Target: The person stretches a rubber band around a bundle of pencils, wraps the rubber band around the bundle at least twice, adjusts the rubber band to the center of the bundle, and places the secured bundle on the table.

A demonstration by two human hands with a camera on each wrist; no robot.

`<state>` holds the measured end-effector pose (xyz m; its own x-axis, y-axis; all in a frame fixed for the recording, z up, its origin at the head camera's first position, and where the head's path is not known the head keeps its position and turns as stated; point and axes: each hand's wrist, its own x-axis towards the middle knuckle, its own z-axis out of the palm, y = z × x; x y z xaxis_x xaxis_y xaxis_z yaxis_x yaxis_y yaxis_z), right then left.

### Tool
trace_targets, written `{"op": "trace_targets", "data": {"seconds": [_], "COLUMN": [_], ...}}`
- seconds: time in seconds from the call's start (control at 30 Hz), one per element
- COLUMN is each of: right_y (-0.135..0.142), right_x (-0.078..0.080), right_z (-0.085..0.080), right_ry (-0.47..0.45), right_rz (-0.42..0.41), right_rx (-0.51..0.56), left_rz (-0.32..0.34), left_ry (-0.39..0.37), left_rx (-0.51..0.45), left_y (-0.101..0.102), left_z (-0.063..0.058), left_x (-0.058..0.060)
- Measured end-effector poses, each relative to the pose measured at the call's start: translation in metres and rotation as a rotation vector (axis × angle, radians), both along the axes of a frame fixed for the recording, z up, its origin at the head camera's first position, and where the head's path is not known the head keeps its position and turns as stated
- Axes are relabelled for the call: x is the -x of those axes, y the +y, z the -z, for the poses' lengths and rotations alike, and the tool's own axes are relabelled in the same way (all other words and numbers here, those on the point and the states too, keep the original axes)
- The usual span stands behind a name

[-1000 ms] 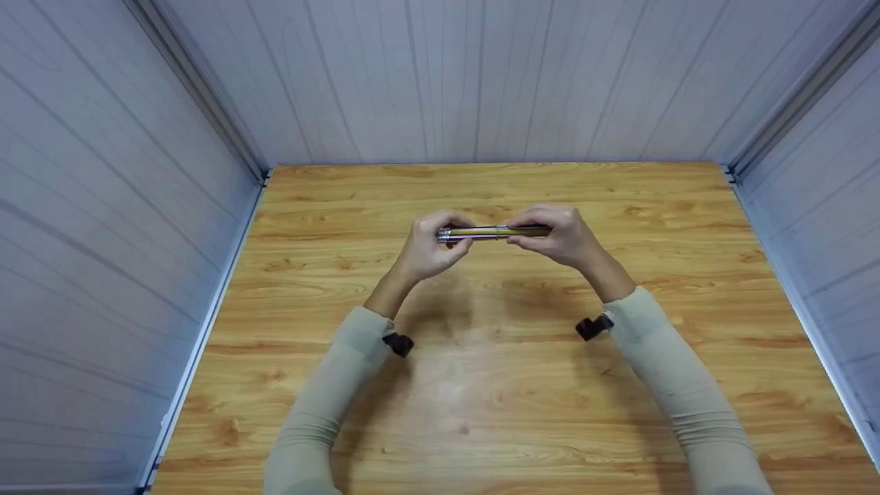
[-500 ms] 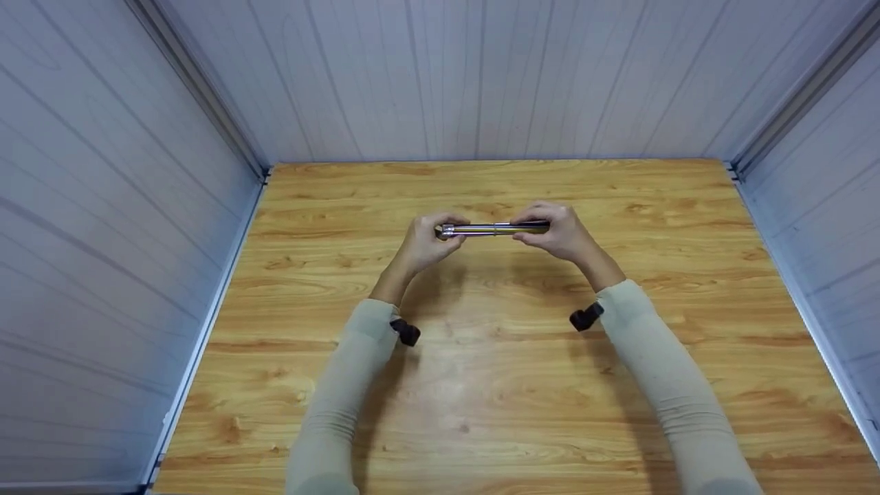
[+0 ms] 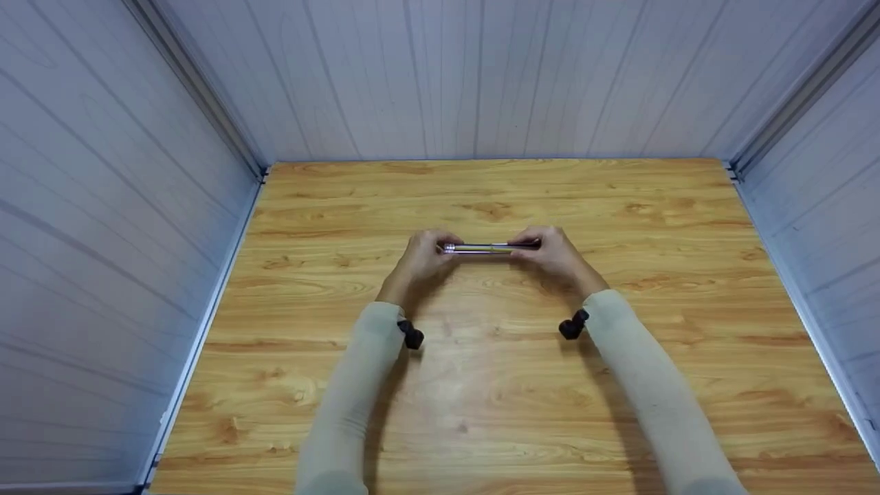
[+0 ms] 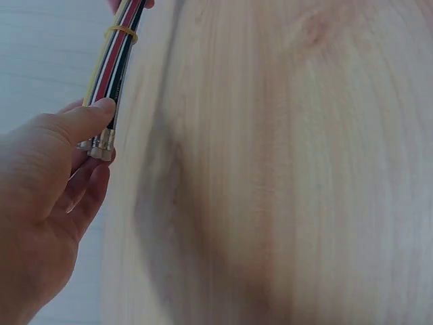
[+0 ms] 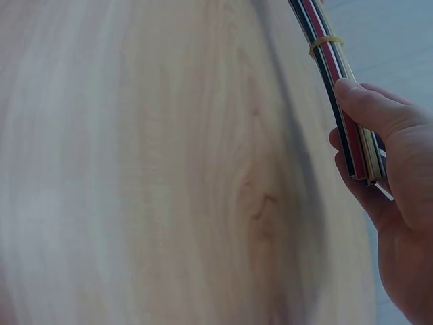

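A bundle of pencils (image 3: 481,249) lies crosswise between the two hands in the head view, low over the wooden tabletop; I cannot tell whether it touches the wood. Yellow, red, black and white sides show in the left wrist view, and a yellow rubber band (image 4: 122,32) runs round the pencils. My left hand (image 3: 421,258) pinches the end with the metal ferrules (image 4: 101,143), thumb on top and fingers beneath. At the other, flat-cut end, my right hand (image 3: 555,258) grips the bundle between thumb and fingers. Some fingers are hidden behind the pencils.
The wood-grain tabletop (image 3: 467,385) stretches under both arms. Pale panel walls enclose it at the back (image 3: 481,82), the left (image 3: 103,240) and the right (image 3: 818,206). Small black cameras (image 3: 412,335) stick out from the sleeve cuffs.
Both hands have come down and toward the person with the pencil bundle, nearer the tabletop. They keep hold of its two ends throughout.
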<state>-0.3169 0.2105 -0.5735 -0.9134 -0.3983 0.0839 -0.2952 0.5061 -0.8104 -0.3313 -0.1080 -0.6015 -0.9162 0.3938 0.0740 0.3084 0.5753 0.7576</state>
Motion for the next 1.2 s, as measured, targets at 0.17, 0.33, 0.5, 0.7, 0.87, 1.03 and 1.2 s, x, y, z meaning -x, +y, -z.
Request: {"op": "trace_targets", "data": {"seconds": [0.17,0.33,0.5,0.7,0.87,1.03,1.2], "right_y": [-0.002,-0.003,-0.003,-0.002,-0.001,-0.001,0.001], "right_x": [0.000,0.001,0.001,0.002,0.002,0.001,-0.002], "right_z": [0.008,0.013,0.013,0.015,0.016,0.015,0.004], "right_ry": [-0.011,-0.039,-0.051,-0.028,-0.016,-0.012,-0.020], "right_rz": [0.010,0.014,0.017,0.007,-0.006,-0.012,-0.026], "right_rx": [-0.037,-0.039,-0.024,-0.016,-0.006,-0.014,0.010], "left_rz": [0.006,0.003,0.003,0.003,0.007,-0.004,-0.077], "left_ry": [0.008,0.002,0.001,-0.023,-0.022,0.003,-0.003], "left_rx": [0.034,0.029,0.022,0.028,0.034,0.043,0.114], "left_y": [-0.005,-0.002,0.001,0.000,-0.003,-0.005,-0.001], "left_z": [0.023,0.011,-0.009,-0.009,0.010,0.029,-0.014], "left_x": [0.010,0.000,-0.014,-0.014,-0.002,0.008,-0.013]}}
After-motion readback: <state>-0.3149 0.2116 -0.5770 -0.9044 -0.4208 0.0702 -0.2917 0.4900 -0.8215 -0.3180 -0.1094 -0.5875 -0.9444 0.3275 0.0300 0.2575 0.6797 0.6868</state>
